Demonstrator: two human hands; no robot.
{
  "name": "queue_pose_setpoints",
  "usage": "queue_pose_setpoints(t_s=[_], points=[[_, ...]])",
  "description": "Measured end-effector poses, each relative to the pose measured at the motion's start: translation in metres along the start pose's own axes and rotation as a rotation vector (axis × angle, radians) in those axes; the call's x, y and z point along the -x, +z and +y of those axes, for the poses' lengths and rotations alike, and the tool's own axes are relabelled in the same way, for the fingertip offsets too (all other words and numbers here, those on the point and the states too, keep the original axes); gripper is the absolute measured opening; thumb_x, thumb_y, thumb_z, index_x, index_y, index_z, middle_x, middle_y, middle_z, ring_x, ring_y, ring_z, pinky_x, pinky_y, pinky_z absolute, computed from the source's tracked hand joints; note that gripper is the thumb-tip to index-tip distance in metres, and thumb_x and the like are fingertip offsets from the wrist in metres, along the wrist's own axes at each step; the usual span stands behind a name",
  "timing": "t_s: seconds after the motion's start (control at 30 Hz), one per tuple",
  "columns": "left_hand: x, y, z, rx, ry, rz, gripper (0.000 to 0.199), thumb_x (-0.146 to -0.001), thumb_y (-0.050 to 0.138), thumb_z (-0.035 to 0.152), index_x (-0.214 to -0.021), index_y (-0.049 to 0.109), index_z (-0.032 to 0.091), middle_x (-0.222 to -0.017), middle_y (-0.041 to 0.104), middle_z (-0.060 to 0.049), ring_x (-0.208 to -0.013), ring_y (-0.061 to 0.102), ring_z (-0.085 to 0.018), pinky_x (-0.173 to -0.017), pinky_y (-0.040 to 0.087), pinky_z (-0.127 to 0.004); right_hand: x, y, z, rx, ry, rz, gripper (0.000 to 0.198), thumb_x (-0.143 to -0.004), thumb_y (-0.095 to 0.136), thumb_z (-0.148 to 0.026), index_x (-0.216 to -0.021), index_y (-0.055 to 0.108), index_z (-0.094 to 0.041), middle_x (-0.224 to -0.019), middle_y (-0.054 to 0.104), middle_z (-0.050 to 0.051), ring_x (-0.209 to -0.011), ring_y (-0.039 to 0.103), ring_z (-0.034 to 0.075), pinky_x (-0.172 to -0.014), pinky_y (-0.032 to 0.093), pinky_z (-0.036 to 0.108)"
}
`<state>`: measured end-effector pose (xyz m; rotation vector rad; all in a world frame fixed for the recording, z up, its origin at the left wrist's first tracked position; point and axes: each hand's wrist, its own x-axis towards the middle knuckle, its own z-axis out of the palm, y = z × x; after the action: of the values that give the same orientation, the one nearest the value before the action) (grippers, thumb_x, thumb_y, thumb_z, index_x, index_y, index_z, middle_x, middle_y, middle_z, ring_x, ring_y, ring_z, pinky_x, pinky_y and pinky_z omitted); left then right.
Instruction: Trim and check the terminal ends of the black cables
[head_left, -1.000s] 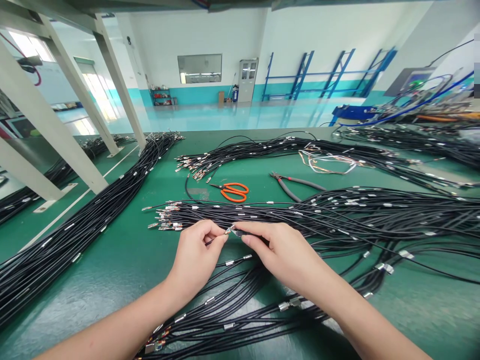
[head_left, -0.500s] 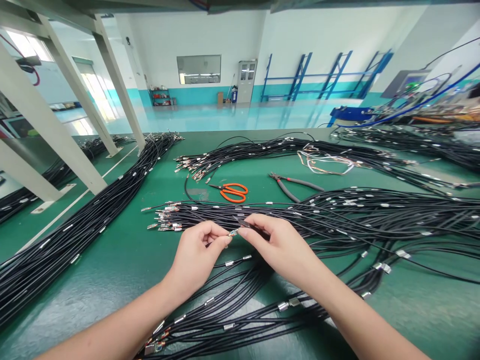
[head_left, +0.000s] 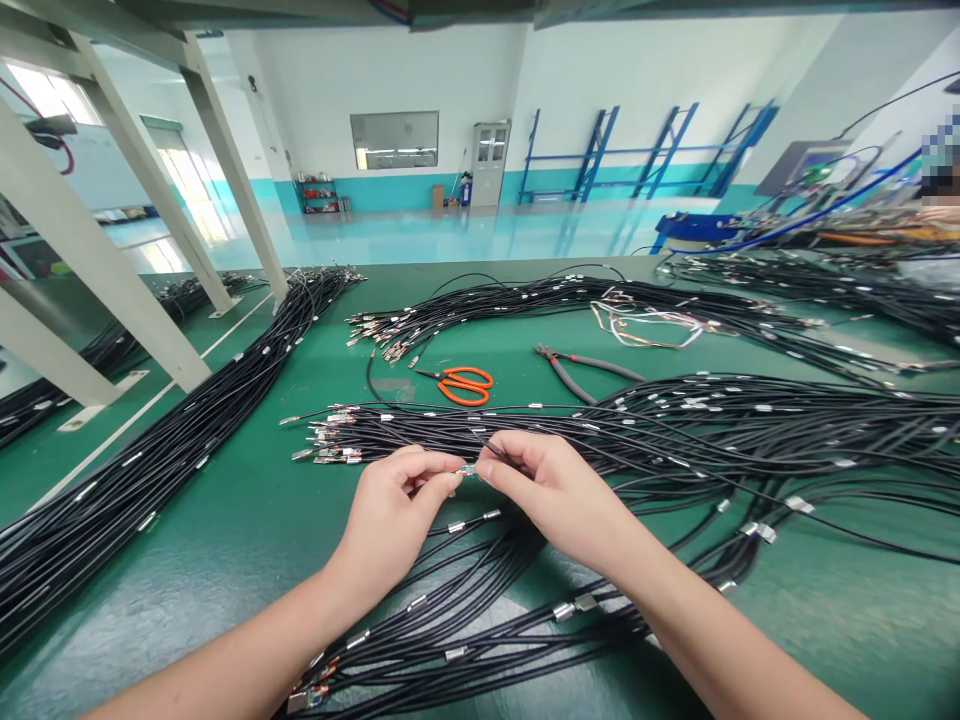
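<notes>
My left hand pinches one end of a small cable connector with coloured wires, between thumb and forefinger. From the right, my right hand is closed, its thumb and forefinger tips at the connector's other side. A thin, dark pointed tool lies within my right fingers; its exact kind is hard to make out. Both hands are just over the near edge of a bundle of black cables with metal connector ends. Another group of black cables, with silver sleeves, passes beneath my wrists.
Orange-handled scissors and grey-handled cutting pliers lie beyond my hands on the green tabletop. More cable bundles run across the back. A long bundle lies at left beside white frame posts.
The connector has turned from tilted to nearly level between my fingertips. The tool in my right hand has shifted slightly. The camera view has moved a little; the bench items stay put.
</notes>
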<state>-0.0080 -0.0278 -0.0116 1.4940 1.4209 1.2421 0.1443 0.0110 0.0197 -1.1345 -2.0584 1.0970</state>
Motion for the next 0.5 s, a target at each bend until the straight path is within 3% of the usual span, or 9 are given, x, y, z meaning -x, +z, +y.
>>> queue_pose_setpoints(t_s=[0.5], points=[[-0.0019, -0.0019, 0.0012, -0.04, -0.004, -0.045, 0.014, -0.074, 0.055, 0.02, -0.075, 0.068, 0.016, -0.067, 0.062, -0.002, -0.064, 0.056, -0.014, -0.062, 0.043, -0.024, -0.0011, -0.0008, 0.0032, -0.038, -0.029, -0.036, 0.018, -0.079, 0.044, -0.021, -0.062, 0.045, -0.016, -0.059, 0.035, -0.005, -0.057, 0.032, 0.009, -0.053, 0.028, 0.02]])
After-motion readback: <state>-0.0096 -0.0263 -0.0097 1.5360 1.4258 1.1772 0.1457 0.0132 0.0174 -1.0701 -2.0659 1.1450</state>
